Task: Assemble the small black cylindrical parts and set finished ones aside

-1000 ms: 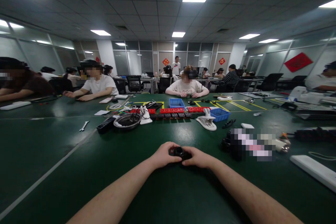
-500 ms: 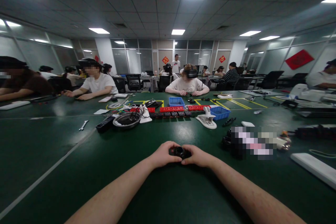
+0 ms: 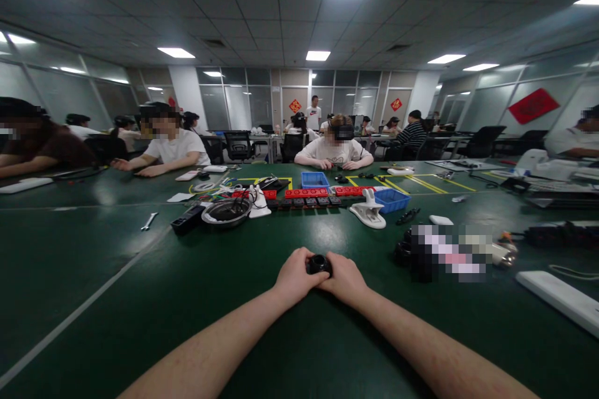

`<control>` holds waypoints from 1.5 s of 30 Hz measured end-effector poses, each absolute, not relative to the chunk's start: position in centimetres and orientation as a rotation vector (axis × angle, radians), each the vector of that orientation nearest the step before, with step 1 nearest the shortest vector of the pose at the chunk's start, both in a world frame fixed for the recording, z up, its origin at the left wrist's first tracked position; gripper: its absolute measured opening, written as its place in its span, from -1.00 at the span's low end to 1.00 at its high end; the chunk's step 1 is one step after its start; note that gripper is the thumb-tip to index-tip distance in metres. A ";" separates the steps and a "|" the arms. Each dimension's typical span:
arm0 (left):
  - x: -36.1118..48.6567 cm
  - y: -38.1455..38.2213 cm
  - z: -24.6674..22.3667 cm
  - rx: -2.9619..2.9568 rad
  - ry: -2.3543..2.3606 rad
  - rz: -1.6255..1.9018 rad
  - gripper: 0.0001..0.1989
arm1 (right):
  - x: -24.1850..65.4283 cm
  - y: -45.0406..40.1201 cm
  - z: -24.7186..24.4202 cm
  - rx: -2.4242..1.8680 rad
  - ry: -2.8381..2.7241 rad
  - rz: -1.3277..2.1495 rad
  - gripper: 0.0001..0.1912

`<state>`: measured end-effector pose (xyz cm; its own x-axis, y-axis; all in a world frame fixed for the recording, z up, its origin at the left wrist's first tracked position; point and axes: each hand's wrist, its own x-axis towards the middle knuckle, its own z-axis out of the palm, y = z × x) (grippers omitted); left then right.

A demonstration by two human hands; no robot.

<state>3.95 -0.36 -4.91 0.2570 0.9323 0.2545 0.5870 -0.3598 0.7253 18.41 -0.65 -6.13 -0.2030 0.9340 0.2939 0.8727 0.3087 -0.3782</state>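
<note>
A glossy black, rounded piece (image 3: 319, 264) with a round opening on top sits at lower centre, pinched between the curled fingers and thumbs of the left hand (image 3: 296, 275) and right hand (image 3: 345, 277), thumbs close together along its near edge. Beneath spreads the smooth green tabletop (image 3: 154, 299). Beyond, a round metal-rimmed dish (image 3: 222, 225) lies left of centre; a white clip-shaped stand (image 3: 372, 219) and blue plastic bin (image 3: 395, 204), right of centre.

My glossy dark-green tabletop (image 3: 318, 349) carries a small silver wrench (image 3: 149, 222) and a round metal basin (image 3: 226, 225) ahead-left of my hands (image 3: 296, 279), plus a long white bar (image 3: 556, 300) to their right.
</note>
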 end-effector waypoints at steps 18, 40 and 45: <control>2.0 1.1 -4.0 2.180 0.956 0.662 -0.55 | 21.4 0.2 -3.8 -0.997 -2.175 1.303 -0.66; 3.3 -0.4 -3.8 2.098 1.323 0.814 -0.62 | 18.7 -0.4 -6.2 -1.620 -2.164 0.212 -0.63; 2.6 -0.1 -3.0 2.179 1.143 0.750 -0.65 | 19.1 -0.8 -5.1 -1.372 -2.241 0.418 -0.53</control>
<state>2.56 -0.05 -3.04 0.4796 0.8507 0.2153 0.5365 -0.4784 0.6952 19.12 -0.79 -5.05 -0.3851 0.8919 0.2370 0.7466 0.4521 -0.4881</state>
